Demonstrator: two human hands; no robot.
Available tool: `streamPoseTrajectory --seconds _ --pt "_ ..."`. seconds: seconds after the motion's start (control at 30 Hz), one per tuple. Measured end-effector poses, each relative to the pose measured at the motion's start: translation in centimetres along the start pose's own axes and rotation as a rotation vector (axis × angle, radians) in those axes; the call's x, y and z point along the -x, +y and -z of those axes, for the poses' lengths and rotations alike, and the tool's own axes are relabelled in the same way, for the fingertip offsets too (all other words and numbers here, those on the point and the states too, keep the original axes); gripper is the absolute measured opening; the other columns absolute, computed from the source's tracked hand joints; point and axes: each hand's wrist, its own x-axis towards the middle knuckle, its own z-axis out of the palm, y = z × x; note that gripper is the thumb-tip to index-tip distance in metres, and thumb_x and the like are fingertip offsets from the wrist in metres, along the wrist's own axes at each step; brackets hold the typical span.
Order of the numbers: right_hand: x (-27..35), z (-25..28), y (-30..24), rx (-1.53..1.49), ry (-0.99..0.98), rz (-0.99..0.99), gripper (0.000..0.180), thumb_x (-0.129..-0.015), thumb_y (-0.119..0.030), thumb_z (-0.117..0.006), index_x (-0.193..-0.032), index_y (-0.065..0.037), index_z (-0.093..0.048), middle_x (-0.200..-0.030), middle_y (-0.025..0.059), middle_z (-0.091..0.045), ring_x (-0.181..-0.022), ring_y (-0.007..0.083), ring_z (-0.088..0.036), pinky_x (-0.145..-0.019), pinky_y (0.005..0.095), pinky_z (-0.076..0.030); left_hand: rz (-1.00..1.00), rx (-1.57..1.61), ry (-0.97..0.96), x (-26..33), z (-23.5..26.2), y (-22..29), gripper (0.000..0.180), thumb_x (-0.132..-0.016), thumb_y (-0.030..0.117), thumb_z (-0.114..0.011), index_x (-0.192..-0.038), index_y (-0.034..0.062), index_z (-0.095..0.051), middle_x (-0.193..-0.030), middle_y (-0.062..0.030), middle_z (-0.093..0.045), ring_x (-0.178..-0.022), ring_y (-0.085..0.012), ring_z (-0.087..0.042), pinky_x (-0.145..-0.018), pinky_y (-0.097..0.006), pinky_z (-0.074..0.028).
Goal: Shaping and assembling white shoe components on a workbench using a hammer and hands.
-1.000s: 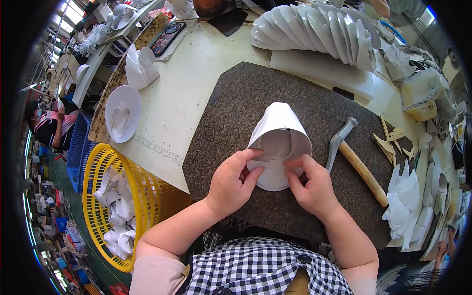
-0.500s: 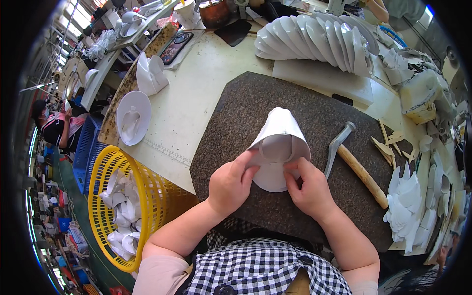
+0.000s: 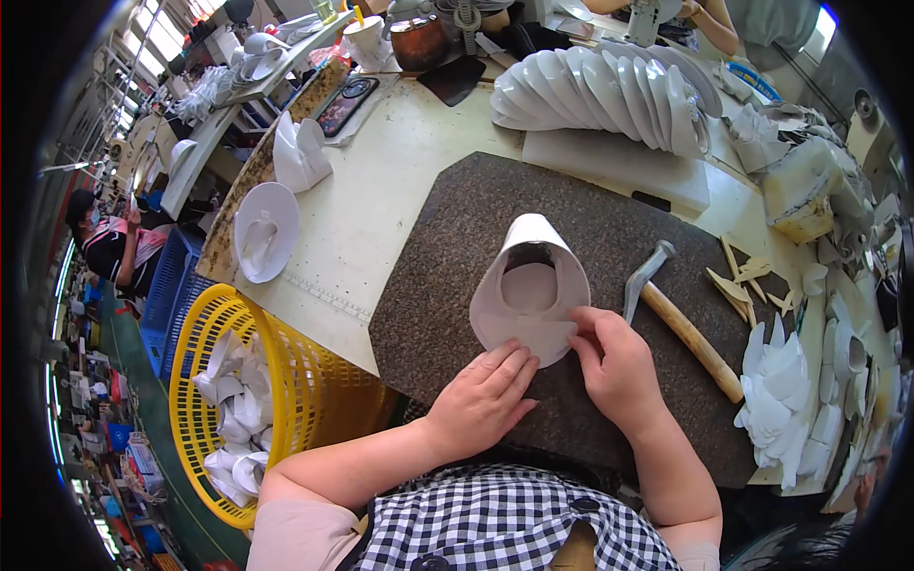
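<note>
A white shoe upper (image 3: 489,303), cone-shaped with a hollow middle, lies on a dark speckled stone slab (image 3: 428,276) in front of me. My left hand (image 3: 484,395) rests with its fingers stretched out on the near edge of the upper. At the near right edge, my right hand (image 3: 617,366) pinches the white material between thumb and forefinger. A pale flap crosses the upper between the two hands. To the right of the upper lies a hammer (image 3: 693,343) with a wooden handle and a curved metal head.
Stacked white shoe uppers (image 3: 590,95) stand at the back. A yellow basket (image 3: 276,381) of white pieces is on the left. Two loose uppers (image 3: 267,224) and a phone (image 3: 347,105) lie on the table. White scraps (image 3: 776,400) and tan strips (image 3: 738,281) are at the right.
My left hand has gone from gripping the upper's left side to lying flat on its near edge. My right hand has moved slightly right and nearer. The upper's opening shows more.
</note>
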Motion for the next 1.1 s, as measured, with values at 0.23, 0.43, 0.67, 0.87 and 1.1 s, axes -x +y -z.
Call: streamPoseTrajectory --seconds 0.23,0.43,0.67,0.87,1.1 --pt "-0.3 -0.7 -0.2 0.458 0.11 0.171 0.03 -0.08 -0.004 -0.065 -0.108 -0.003 -0.053 -0.09 0.0125 -0.06 -0.089 0.0323 -0.06 -0.075 0.0396 -0.05 0.115 -0.063 0.055 -1.9 -0.6 0.3 0.057 -0.075 0.023 -0.066 -0.129 0.01 -0.054 -0.12 -0.0095 -0.045 -0.116 -0.0255 -0.043 -0.095 -0.041 -0.038" --pt "-1.0 -0.4 -0.7 0.315 0.035 0.001 0.045 -0.076 -0.008 -0.07 -0.117 -0.004 -0.052 -0.092 0.0131 -0.059 -0.088 0.0324 -0.058 -0.079 0.0429 -0.046 0.074 -0.024 0.057 -1.4 -0.2 -0.1 0.055 -0.074 0.016 -0.065 -0.128 0.0124 -0.056 -0.119 -0.009 -0.046 -0.118 -0.0266 -0.042 -0.094 -0.041 -0.038" --pt "-1.1 0.2 0.5 -0.278 -0.042 -0.187 0.043 -0.084 -0.001 -0.064 -0.124 -0.001 -0.049 -0.105 0.01 -0.062 -0.091 0.0182 -0.063 -0.082 0.0314 -0.05 0.184 0.37 0.437 1.7 3.3 -3.4 0.026 -0.079 -0.008 -0.059 -0.103 0.0006 -0.058 -0.111 -0.0164 -0.056 -0.1 -0.0317 -0.057 -0.093 -0.036 -0.046" --pt "-0.1 0.8 0.9 -1.045 -0.246 -0.356 0.043 -0.087 -0.006 -0.066 -0.126 -0.003 -0.048 -0.105 0.0039 -0.062 -0.094 0.0109 -0.06 -0.076 0.026 -0.051 0.137 1.347 0.258 -3.6 2.8 -5.1 0.07 -0.084 0.005 -0.065 -0.144 0.0031 -0.029 -0.142 -0.0089 -0.032 -0.131 -0.022 -0.038 -0.107 -0.037 -0.033" --pt "-0.4 0.5 0.9 -1.165 -0.171 -0.373 0.038 -0.088 -0.013 -0.067 -0.122 -0.004 -0.051 -0.101 0.0023 -0.063 -0.084 0.0089 -0.059 -0.07 0.0237 -0.049 0.236 1.409 0.225 -3.8 2.6 -5.0 0.025 -0.09 0.005 -0.063 -0.113 0.0019 -0.055 -0.11 -0.0111 -0.065 -0.103 -0.0166 -0.062 -0.09 -0.033 -0.05"
